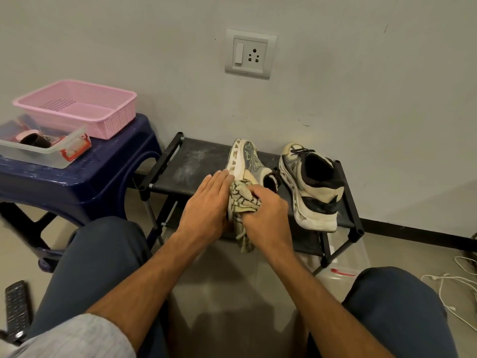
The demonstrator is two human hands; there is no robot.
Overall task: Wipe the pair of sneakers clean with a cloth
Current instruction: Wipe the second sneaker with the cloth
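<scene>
Sneakers sit on a low black shoe rack (196, 161) against the wall: the right sneaker (312, 187) stands upright on its top shelf, the left sneaker (247, 164) lies tipped on its side, sole facing left. Left of the rack a blue stool (85, 182) carries a pink basket (77, 107) and a clear container (46, 148). The left hand (206, 208) lies flat, fingers extended, against the tipped sneaker's sole. The right hand (265, 215) grips a bunched patterned cloth (242, 200), pressed to that sneaker's heel.

Pink basket (77, 104) on blue stool (85, 177)
</scene>
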